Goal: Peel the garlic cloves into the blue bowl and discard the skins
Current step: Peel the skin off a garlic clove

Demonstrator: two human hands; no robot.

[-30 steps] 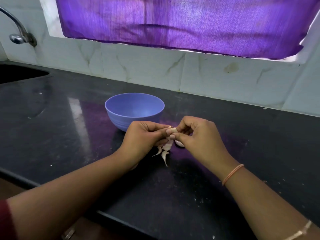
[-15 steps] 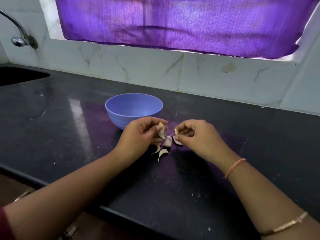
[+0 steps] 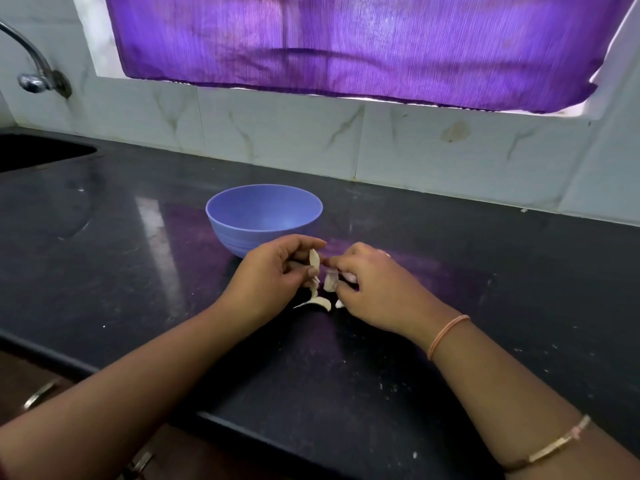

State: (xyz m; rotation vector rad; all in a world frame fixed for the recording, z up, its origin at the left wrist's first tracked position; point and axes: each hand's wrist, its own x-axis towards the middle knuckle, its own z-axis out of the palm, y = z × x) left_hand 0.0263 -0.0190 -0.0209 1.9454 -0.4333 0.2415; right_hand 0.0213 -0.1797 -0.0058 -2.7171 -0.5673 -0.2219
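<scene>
Just before the blue bowl [image 3: 242, 233], the left hand [image 3: 273, 275] holds a garlic clove [image 3: 314, 260] in a pinching grip. The right hand [image 3: 374, 285] nips its edge, grip narrow. Light, slick, papery: likely best taken at the tip.

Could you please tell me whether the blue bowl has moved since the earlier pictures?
No; the blue bowl keeps its place left of the tile seam.

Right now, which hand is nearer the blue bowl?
Left. The left hand, holding a garlic clove, sits at the near wall of the blue bowl; the right hand, pinching garlic skin, is farther right.
</scene>
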